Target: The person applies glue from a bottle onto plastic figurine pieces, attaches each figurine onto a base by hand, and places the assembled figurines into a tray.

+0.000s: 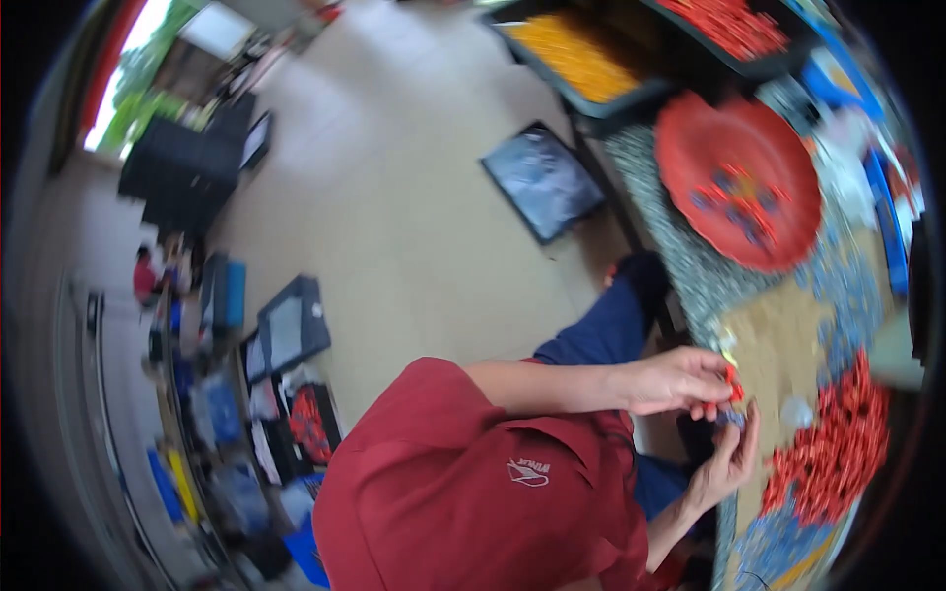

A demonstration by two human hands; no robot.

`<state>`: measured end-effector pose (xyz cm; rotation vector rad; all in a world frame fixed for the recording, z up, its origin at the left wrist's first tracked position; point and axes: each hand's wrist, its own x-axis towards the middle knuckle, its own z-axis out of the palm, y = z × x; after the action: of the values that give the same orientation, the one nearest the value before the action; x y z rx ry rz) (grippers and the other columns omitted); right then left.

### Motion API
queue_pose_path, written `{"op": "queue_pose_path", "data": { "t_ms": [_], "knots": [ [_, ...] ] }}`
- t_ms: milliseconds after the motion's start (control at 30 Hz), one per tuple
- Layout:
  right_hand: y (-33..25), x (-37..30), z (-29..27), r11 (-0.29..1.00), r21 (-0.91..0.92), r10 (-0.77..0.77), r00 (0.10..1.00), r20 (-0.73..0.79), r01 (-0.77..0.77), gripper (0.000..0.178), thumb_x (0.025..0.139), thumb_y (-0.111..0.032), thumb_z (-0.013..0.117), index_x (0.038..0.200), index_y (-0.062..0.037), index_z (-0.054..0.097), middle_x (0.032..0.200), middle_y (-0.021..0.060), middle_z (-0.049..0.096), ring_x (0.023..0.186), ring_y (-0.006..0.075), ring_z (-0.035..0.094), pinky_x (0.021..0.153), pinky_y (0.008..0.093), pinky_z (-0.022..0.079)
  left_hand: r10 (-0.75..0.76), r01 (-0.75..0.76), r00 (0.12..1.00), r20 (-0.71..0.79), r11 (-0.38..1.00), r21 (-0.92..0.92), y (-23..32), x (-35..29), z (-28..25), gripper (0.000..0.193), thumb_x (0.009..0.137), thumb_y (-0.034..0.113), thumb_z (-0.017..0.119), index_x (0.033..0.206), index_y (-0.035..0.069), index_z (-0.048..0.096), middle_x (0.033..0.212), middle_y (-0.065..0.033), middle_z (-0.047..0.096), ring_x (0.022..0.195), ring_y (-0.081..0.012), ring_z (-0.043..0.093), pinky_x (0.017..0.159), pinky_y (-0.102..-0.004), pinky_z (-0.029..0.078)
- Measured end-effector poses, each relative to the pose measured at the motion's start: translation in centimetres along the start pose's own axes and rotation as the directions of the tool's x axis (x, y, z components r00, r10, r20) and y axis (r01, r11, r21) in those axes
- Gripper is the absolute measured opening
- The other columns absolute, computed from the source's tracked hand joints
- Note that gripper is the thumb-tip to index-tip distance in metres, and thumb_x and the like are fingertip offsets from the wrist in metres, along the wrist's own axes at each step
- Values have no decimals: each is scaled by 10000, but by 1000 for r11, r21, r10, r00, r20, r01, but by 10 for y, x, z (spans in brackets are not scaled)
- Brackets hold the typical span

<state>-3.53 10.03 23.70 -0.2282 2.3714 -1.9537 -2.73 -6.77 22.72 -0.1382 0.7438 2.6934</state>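
1. A round tray sits on the desk, toward its far end.
2. A heap of small parts lies at the desk's near end.
3. Two hands meet at the desk's left edge, beside the heap.

A small assembly workshop: trays of orange parts, a red basin, heaps of red pieces on a worktable.

head fisheye, looking down, tilted sideways

Pale tiled floor spreads wide; daylight enters a window at ten o'clock, above a dark cabinet.
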Motion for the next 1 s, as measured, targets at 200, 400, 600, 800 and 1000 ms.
{"op": "queue_pose_path", "data": {
  "t_ms": [200, 400, 600, 800, 1000],
  "knots": [
    [16, 26, 9, 985, 165, -61, 996, 66, 50, 270, 898, -102, 523, 1135, 27, 529, 974, 56, 583, 797, 85, 516, 683, 190, 404, 213, -214, 975, -57, 977, -11, 8, -21, 3, 193, 863, 111, 583, 1028, 29, 524, 893, -22, 604, 735, -62, 558, 602, -175, 442],
    [31, 33, 12, 967, 254, -56, 984, 171, 11, 248, 895, -76, 519, 1122, 23, 527, 972, 84, 591, 807, 103, 539, 700, 202, 426, 250, -254, 964, -85, 967, -28, 8, -28, 5, 151, 853, 126, 596, 968, 39, 548, 853, -25, 612, 682, -92, 563, 581, -196, 443],
    [-2, 21, 36, 963, 267, -11, 984, 176, -37, 173, 782, 57, 577, 953, 43, 600, 976, 126, 603, 876, 193, 579, 758, 284, 492, 196, -184, 958, -208, 980, 76, 20, -41, -9, 179, 856, 66, 562, 1028, 19, 552, 927, -67, 611, 761, -121, 595, 675, -244, 490],
    [1, 13, 13, 936, 328, -165, 981, 101, 124, 188, 703, 91, 639, 881, 33, 646, 884, 128, 643, 858, 211, 592, 772, 303, 470, 142, -139, 989, -38, 988, 70, 5, -24, -16, 179, 860, 58, 569, 1037, 36, 548, 952, -63, 592, 784, -106, 566, 666, -215, 455],
    [4, -6, -16, 967, 180, -183, 983, 14, 177, 188, 676, 13, 702, 857, 37, 659, 850, 155, 645, 807, 233, 590, 720, 307, 465, 65, -74, 997, 47, 975, 211, -12, -3, -5, 202, 840, 47, 595, 1035, 19, 549, 941, -57, 592, 836, -107, 575, 718, -234, 476]
  ]
}}
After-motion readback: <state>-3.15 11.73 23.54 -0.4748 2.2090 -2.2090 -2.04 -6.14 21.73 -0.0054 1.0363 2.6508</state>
